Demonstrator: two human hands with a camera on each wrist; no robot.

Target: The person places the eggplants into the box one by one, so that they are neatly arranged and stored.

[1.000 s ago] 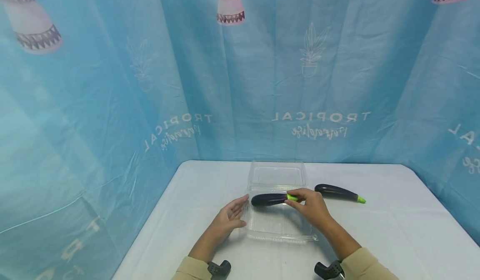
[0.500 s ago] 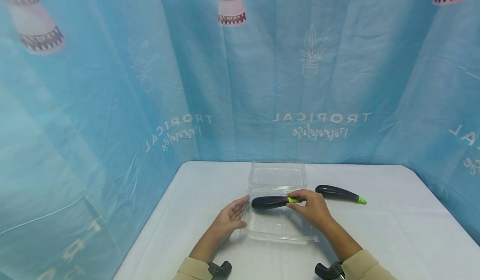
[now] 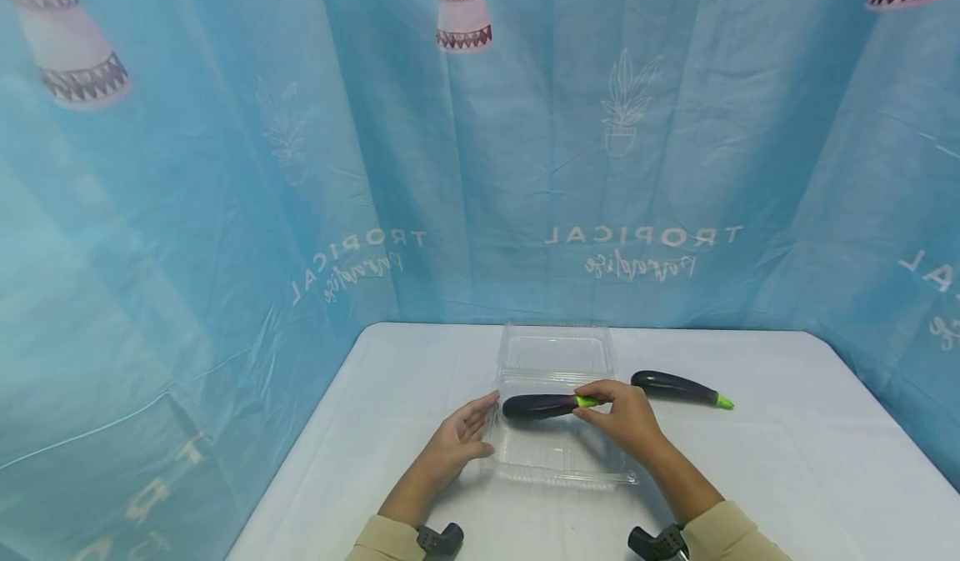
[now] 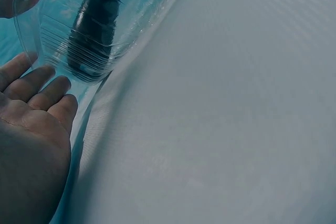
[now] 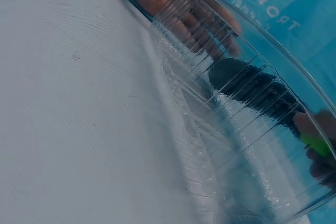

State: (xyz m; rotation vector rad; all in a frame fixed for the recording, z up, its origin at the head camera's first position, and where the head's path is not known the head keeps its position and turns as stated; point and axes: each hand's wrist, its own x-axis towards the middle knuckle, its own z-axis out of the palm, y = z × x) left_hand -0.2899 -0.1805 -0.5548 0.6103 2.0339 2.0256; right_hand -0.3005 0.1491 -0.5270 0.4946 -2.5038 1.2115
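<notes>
In the head view, a clear plastic clamshell box point(image 3: 558, 461) lies on the table with its lid point(image 3: 557, 351) folded back. A dark purple eggplant point(image 3: 536, 407) with a green stem end is inside the base, near the hinge side. My right hand point(image 3: 626, 415) pinches its green end between thumb and fingers. At the box's left side, my left hand point(image 3: 453, 440) rests with fingers extended near the wall. Through the clear wall, the left wrist view shows the eggplant's rounded end point(image 4: 92, 51) and the left fingers point(image 4: 50, 90) beside the box.
A second eggplant point(image 3: 675, 387) lies right of the box, its green end pointing right. White cloth covers the table point(image 3: 780, 461). Blue printed curtains point(image 3: 495, 169) hang behind and along the sides. Each wrist wears a black camera mount point(image 3: 442, 538).
Over the last second the eggplant's stem end and the pinching right hand shift very slightly, mostly along with the whole view. The left hand keeps its place by the box.
</notes>
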